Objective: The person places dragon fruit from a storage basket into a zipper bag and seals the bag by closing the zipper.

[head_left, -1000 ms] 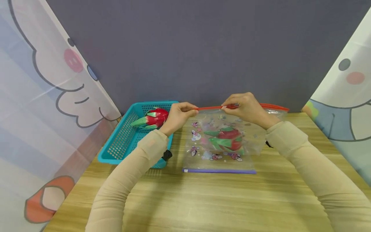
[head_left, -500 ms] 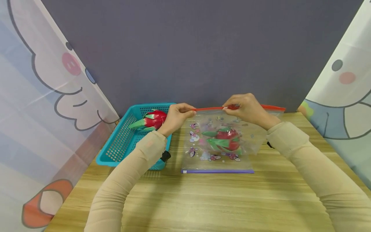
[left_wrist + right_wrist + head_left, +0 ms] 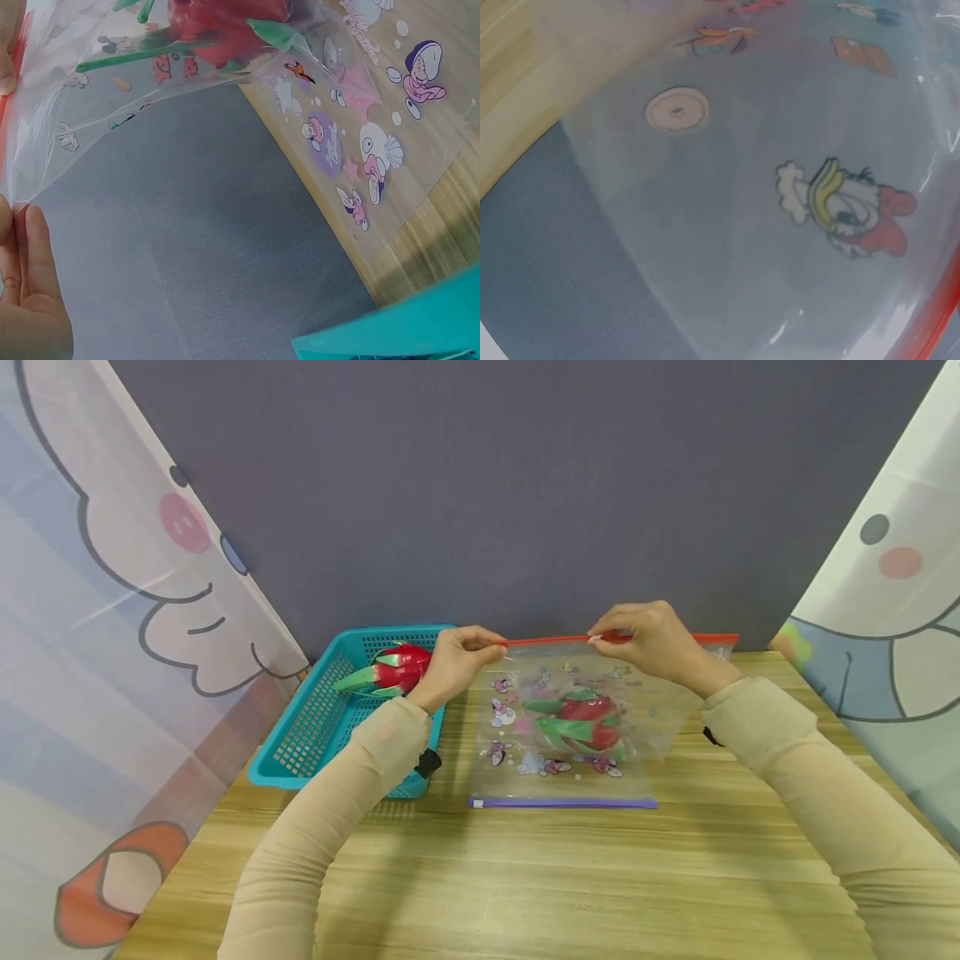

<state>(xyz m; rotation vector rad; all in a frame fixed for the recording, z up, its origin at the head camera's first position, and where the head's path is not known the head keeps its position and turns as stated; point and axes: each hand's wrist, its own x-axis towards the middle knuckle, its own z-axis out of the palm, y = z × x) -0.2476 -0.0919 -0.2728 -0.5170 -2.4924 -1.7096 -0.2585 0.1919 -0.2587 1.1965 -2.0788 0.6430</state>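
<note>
A clear zip bag (image 3: 570, 752) printed with cartoon figures stands on the wooden table, its red zip strip (image 3: 547, 641) held up. Inside it lies a red dragon fruit with green scales (image 3: 581, 720). My left hand (image 3: 459, 662) pinches the left end of the strip. My right hand (image 3: 651, 639) pinches the strip near its middle, at the slider. In the left wrist view my fingertips (image 3: 19, 247) pinch the bag's corner, with the fruit (image 3: 225, 19) seen through the film. The right wrist view shows only the bag's film (image 3: 780, 187) and its red edge (image 3: 937, 315).
A teal plastic basket (image 3: 315, 735) stands left of the bag and holds a second dragon fruit (image 3: 393, 667). A grey panel closes the back. Cartoon-printed curtains hang at both sides. Wooden table top (image 3: 525, 877) lies in front of the bag.
My right hand has slid a little to the right along the red zip strip. The left hand keeps its hold on the left end.
</note>
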